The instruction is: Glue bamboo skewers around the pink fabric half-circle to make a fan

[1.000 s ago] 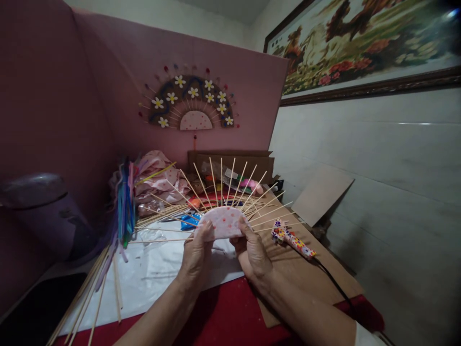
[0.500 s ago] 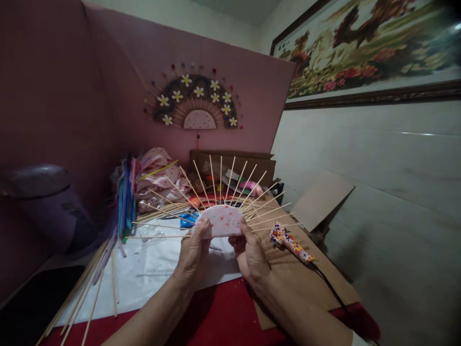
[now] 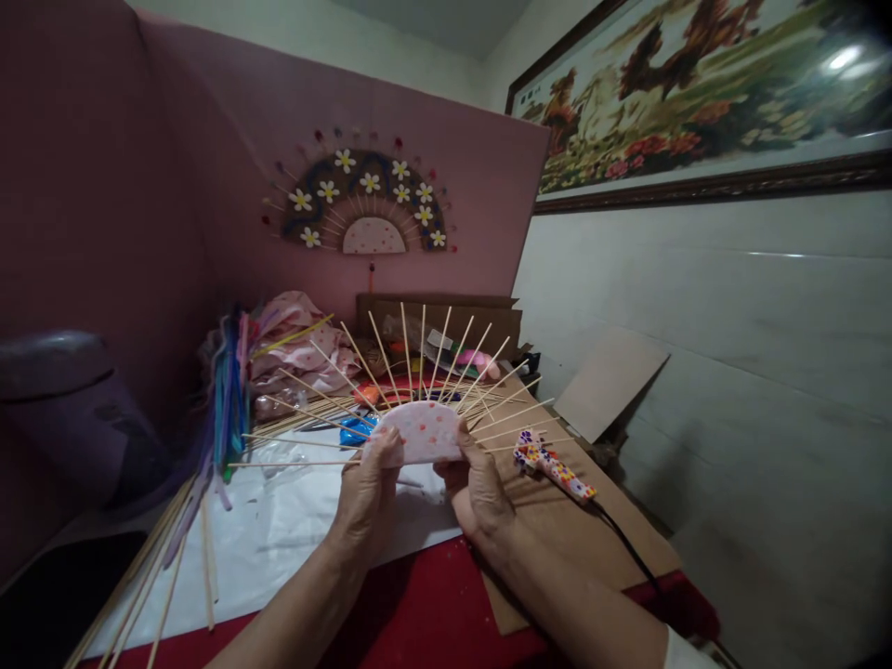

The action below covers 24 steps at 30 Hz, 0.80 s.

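Observation:
Both my hands hold up a half-made fan: a pink dotted half-disc with several thin wooden sticks spreading out of it like rays. My left hand pinches the half-disc's left lower corner. My right hand grips its right lower corner. The fan stands upright above a white sheet on the red table.
A flower-patterned glue gun with a black cord lies on brown cardboard at the right. Loose sticks, coloured strips, pink cloth and a cardboard box crowd the back. A finished fan hangs on the pink board.
The view has shifted slightly; my hands and the fan stay almost where they were, with the same grip.

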Available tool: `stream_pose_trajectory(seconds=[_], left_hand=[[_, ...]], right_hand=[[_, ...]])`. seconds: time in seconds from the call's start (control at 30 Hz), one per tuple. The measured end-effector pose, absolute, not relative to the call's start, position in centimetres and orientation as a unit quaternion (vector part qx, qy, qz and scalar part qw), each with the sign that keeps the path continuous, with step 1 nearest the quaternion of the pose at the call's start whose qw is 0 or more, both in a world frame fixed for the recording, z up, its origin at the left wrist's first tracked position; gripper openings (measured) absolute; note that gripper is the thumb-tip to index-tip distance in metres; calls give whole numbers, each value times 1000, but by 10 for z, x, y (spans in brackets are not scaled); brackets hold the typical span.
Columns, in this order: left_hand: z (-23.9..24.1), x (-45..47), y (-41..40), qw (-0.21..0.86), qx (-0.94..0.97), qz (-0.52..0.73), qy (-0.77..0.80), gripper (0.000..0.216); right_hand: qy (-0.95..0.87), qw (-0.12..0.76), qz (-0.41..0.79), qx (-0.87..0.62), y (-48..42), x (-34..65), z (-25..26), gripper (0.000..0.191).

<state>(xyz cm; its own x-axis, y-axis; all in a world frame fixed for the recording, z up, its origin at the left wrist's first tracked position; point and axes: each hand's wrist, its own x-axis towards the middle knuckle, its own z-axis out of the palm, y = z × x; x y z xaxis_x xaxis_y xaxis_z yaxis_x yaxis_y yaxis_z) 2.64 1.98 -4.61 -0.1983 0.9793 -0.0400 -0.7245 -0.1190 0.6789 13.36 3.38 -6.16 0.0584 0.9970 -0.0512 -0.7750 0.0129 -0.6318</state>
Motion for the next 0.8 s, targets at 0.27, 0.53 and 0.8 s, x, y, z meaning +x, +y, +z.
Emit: stream_pose_trajectory(seconds=[0.27,0.53,0.8], left_hand=[[-46,27,18,594,218,719,288,29],[-46,28,18,606,243,707,273,32],[-42,21,19,612,244,702,271,31]], right_hand=[[-225,685,644,-255,36,133,-66,29],[-195,673,688,-189,34,133,-60,37],[-192,664,694,-202,33,134,-59,34]])
